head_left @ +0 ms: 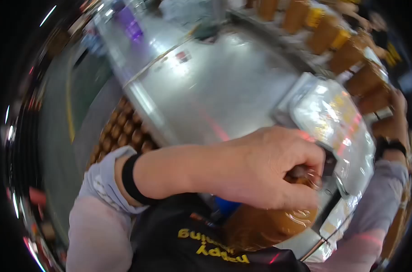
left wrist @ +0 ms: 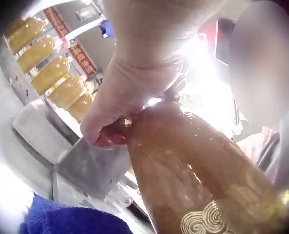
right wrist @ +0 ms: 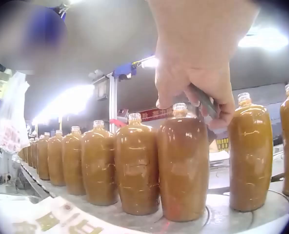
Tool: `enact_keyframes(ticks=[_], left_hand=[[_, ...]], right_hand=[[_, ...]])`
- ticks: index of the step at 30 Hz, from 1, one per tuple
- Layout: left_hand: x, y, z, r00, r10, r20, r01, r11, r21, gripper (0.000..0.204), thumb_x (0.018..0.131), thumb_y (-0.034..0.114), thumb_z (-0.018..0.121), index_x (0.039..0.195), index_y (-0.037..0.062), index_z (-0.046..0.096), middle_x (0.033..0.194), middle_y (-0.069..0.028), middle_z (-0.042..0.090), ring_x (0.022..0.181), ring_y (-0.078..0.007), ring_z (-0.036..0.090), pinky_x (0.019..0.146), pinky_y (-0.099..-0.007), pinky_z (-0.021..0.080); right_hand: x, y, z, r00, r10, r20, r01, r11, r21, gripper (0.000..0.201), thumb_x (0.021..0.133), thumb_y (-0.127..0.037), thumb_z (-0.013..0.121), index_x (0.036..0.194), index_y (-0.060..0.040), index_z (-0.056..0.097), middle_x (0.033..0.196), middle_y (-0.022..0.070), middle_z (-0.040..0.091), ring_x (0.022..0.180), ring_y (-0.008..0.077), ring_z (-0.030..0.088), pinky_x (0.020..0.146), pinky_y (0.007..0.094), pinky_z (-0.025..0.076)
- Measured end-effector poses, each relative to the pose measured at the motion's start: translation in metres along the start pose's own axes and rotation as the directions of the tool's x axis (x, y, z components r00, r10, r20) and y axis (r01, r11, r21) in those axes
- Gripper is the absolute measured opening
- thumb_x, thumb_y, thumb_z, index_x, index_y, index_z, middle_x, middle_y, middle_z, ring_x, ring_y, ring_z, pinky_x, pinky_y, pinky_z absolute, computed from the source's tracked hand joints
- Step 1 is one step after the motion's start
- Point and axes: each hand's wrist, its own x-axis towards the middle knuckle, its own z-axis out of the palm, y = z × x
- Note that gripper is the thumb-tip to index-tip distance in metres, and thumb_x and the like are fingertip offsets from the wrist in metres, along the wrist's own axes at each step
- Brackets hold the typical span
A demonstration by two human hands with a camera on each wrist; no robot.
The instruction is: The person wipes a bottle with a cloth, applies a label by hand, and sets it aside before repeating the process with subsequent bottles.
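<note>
In the head view my left hand [head_left: 265, 170], with a black band at the wrist, holds a glossy brown bottle [head_left: 269, 226] close in front of the apron. The left wrist view shows that hand [left wrist: 134, 83] gripping the bottle [left wrist: 183, 170] at its neck end; a pale spiral pattern marks its side. My right hand [right wrist: 198, 63] curls its fingers around a dark grey, flat object [right wrist: 205, 101], whose kind I cannot tell. It hangs just above and behind a brown bottle [right wrist: 183, 165] with a clear neck, standing in a long row.
A metal table [head_left: 215, 81] spreads ahead. A plastic-covered stack [head_left: 326, 113] lies on its right side, beside the line of bottles [head_left: 324, 34]. Round brown pieces [head_left: 119, 129] fill an area at the left. A blue cloth [left wrist: 76, 222] shows low in the left wrist view.
</note>
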Motion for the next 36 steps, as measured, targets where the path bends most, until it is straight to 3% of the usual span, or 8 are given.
enact_keyframes(ticks=[6,9,10,12,14,18,24,36], left_hand=[[-0.136,0.010,-0.027,0.754,0.179,-0.632,0.030,0.952,0.305,0.040,0.086,0.031,0.068,0.103,-0.0051,0.061,0.099,-0.0146,0.062,0.091,-0.0228,0.060,0.080,-0.0324,0.047],[-0.243,0.042,-0.054,0.635,0.442,-0.634,0.585,0.261,0.768,0.047,0.094,0.031,0.059,0.114,-0.0114,0.058,0.113,-0.0199,0.061,0.109,-0.0256,0.061,0.093,-0.0331,0.049],[-0.259,0.039,-0.067,0.233,0.338,-0.912,0.292,0.870,0.397,0.044,0.090,0.035,0.061,0.108,-0.0053,0.064,0.107,-0.0169,0.064,0.105,-0.0275,0.062,0.091,-0.0352,0.049],[-0.266,0.043,-0.092,0.227,0.298,-0.927,0.202,0.917,0.344,0.012,0.095,0.013,0.058,0.095,0.0022,0.062,0.086,-0.0013,0.064,0.072,-0.0089,0.060,0.064,-0.0204,0.049],[-0.303,0.020,-0.127,0.049,0.318,-0.947,0.534,0.792,0.294,0.011,0.091,0.015,0.064,0.094,0.0046,0.064,0.086,-0.0010,0.064,0.073,-0.0093,0.060,0.065,-0.0215,0.049],[-0.380,-0.064,-0.197,0.244,0.488,-0.838,0.857,0.296,0.422,0.012,0.086,0.020,0.070,0.090,0.0095,0.066,0.089,-0.0057,0.066,0.080,-0.0257,0.062,0.074,-0.0338,0.052],[-0.425,-0.227,-0.294,0.186,0.332,-0.925,0.880,0.362,0.307,0.033,0.087,0.037,0.064,0.099,0.0058,0.068,0.093,-0.0117,0.063,0.091,-0.0283,0.063,0.081,-0.0398,0.050],[-0.364,-0.488,-0.424,0.098,0.012,-0.995,0.845,0.527,0.089,0.026,0.089,0.024,0.058,0.106,0.0046,0.064,0.108,-0.0221,0.057,0.098,-0.0433,0.059,0.086,-0.0468,0.050]], right_hand=[[0.029,0.054,-0.020,0.983,0.122,-0.135,-0.127,0.991,-0.029,0.065,0.091,-0.059,0.055,0.113,0.0003,0.066,0.098,0.0144,0.067,0.086,0.0236,0.067,0.072,0.0348,0.053],[0.005,0.067,-0.057,0.962,0.181,-0.205,-0.177,0.984,0.037,0.065,0.091,-0.059,0.055,0.115,0.0000,0.065,0.100,0.0145,0.067,0.087,0.0232,0.066,0.072,0.0344,0.053],[0.000,0.072,-0.065,0.954,0.199,-0.222,-0.191,0.980,0.060,0.065,0.091,-0.059,0.055,0.116,-0.0001,0.064,0.101,0.0145,0.066,0.087,0.0231,0.066,0.072,0.0342,0.053],[-0.013,0.078,-0.091,0.936,0.244,-0.256,-0.220,0.968,0.119,0.065,0.091,-0.059,0.055,0.117,-0.0002,0.064,0.103,0.0145,0.066,0.087,0.0228,0.066,0.073,0.0340,0.053],[-0.030,0.075,-0.117,0.918,0.272,-0.290,-0.232,0.959,0.165,0.065,0.091,-0.059,0.055,0.119,-0.0004,0.063,0.105,0.0146,0.065,0.088,0.0225,0.065,0.073,0.0337,0.052],[-0.088,0.056,-0.165,0.893,0.320,-0.317,-0.241,0.934,0.263,0.066,0.092,-0.059,0.055,0.122,-0.0007,0.061,0.108,0.0147,0.064,0.088,0.0220,0.064,0.073,0.0331,0.052],[-0.159,0.040,-0.262,0.915,0.219,-0.338,-0.273,0.954,-0.122,0.060,0.092,-0.054,0.058,0.121,-0.0017,0.062,0.113,0.0121,0.066,0.091,0.0200,0.064,0.081,0.0300,0.052],[-0.258,-0.106,-0.245,0.862,0.306,-0.405,-0.375,0.921,-0.103,0.053,0.095,-0.046,0.057,0.122,-0.0009,0.061,0.111,0.0104,0.065,0.095,0.0180,0.062,0.083,0.0295,0.050]])
